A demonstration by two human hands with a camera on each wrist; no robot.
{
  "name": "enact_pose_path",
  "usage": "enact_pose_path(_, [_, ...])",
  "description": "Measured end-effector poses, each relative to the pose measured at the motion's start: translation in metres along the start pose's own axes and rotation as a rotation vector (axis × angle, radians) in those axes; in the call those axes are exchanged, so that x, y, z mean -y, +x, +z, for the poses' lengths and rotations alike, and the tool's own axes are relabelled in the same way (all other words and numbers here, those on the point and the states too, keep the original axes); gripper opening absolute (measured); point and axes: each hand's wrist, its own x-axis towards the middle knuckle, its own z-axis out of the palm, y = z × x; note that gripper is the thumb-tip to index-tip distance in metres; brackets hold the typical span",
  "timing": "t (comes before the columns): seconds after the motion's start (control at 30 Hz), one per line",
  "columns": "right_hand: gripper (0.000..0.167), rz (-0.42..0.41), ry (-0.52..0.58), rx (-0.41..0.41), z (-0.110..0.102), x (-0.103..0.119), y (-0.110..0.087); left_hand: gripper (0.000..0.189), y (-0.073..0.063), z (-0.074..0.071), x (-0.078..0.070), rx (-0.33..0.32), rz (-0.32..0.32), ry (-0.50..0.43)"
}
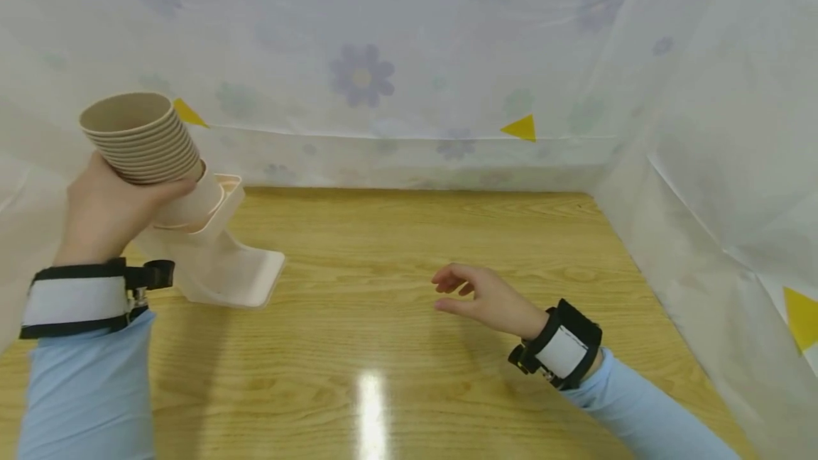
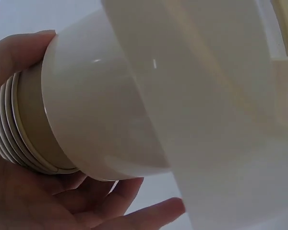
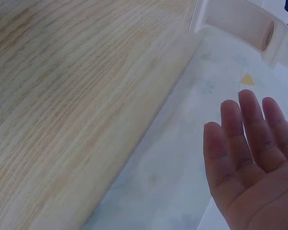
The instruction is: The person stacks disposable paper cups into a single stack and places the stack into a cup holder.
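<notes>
At the left of the head view, my left hand [image 1: 121,204] grips a stack of beige paper cups [image 1: 137,137], nested and tilted with the mouths up. The stack's lower end sits in the round collar of a white plastic cup holder [image 1: 236,275], which has a flat foot. In the left wrist view, the fingers and thumb curl round the cups [image 2: 36,124] beside the smooth white collar [image 2: 96,100]. Whether the holder touches the table cannot be told. My right hand [image 1: 488,300] hovers over the table with loosely bent fingers, holding nothing; its palm [image 3: 264,191] shows in the right wrist view.
A wood-grain table [image 1: 358,268] spreads below both hands. Pale flowered sheeting [image 1: 422,55] hangs behind it, and more sheeting [image 1: 722,162] rises at the right. Yellow triangles [image 1: 520,128] are stuck on the sheeting.
</notes>
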Motion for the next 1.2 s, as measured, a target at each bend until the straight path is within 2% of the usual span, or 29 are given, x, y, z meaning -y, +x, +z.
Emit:
enact_pose_path(0.17, [0.034, 0.006, 0.0, -0.007, 0.0, -0.001, -0.001, 0.079, 0.002, 0.001, 0.004, -0.006, 0.027, -0.095])
enact_pose_path(0.33, [0.031, 0.006, -0.014, -0.006, 0.0, -0.001, -0.001, 0.088, 0.002, 0.003, -0.002, -0.061, -0.072, -0.144])
enact_pose_path(0.4, [0.031, 0.004, -0.021, -0.007, 0.0, -0.002, -0.001, 0.093, 0.002, 0.002, -0.007, -0.086, -0.091, -0.151])
enact_pose_path(0.6, [0.033, 0.003, -0.025, -0.004, 0.001, -0.002, -0.002, 0.093, 0.001, 0.001, -0.017, -0.143, -0.088, -0.088])
enact_pose_path(0.77, [0.031, 0.0, -0.026, -0.005, 0.002, -0.002, -0.002, 0.09, 0.0, 0.0, -0.015, -0.146, -0.074, -0.014])
enact_pose_path(1.03, [0.033, 0.004, -0.022, -0.001, 0.001, -0.003, -0.002, 0.106, 0.0, 0.001, -0.016, -0.121, -0.146, -0.043])
enact_pose_path(1.2, [0.031, 0.008, -0.014, -0.005, 0.001, -0.006, -0.003, 0.106, 0.0, 0.007, -0.02, -0.129, -0.138, -0.065])
